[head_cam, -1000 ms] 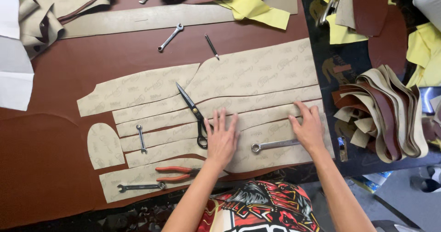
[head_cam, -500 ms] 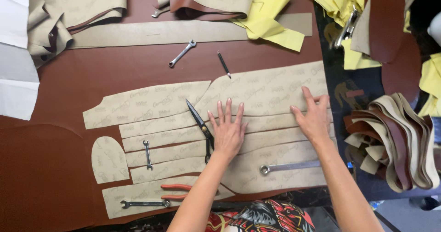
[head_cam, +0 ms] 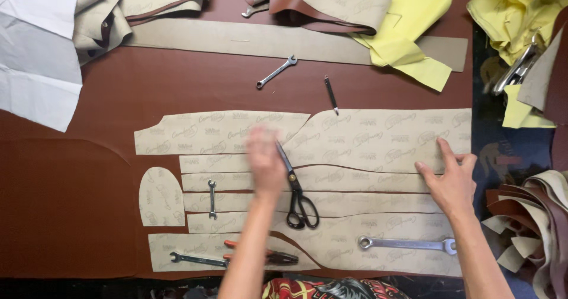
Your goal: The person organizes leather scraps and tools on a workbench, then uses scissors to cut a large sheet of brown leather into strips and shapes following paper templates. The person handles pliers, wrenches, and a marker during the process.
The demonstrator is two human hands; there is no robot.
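Here, looking down from my head, my left hand (head_cam: 264, 157) lies blurred over the tan pattern pieces (head_cam: 378, 138) spread on the brown leather sheet (head_cam: 77, 216) that covers the tabletop. Its grip looks flat and spread rather than closed around anything, though the blur hides the fingers. Just beside it, to its right, lie the black-handled scissors (head_cam: 296, 189), blades pointing up and away from me, handles toward me; I cannot tell whether my hand touches them.

My right hand (head_cam: 451, 177) rests flat near the right end of the same pattern pieces, fingers spread and pressing the paper down, pinching nothing.

Nearer to me, a long silver spanner (head_cam: 407, 243) lies across the lowest pattern piece, between my two forearms. A small wrench (head_cam: 212, 198) stands lengthwise on the strips to the left of my left arm, and below it a dark wrench (head_cam: 195, 259) and orange-handled pliers (head_cam: 260, 254) lie on the bottom piece. An oval pattern piece (head_cam: 161, 196) sits apart at the left.

Farther off, another wrench (head_cam: 276, 72) and a dark pen-like tool (head_cam: 331, 95) rest on the bare leather. Yellow cloth (head_cam: 414, 38) is heaped at the top right, and a white sheet (head_cam: 35, 50) lies at the top left.
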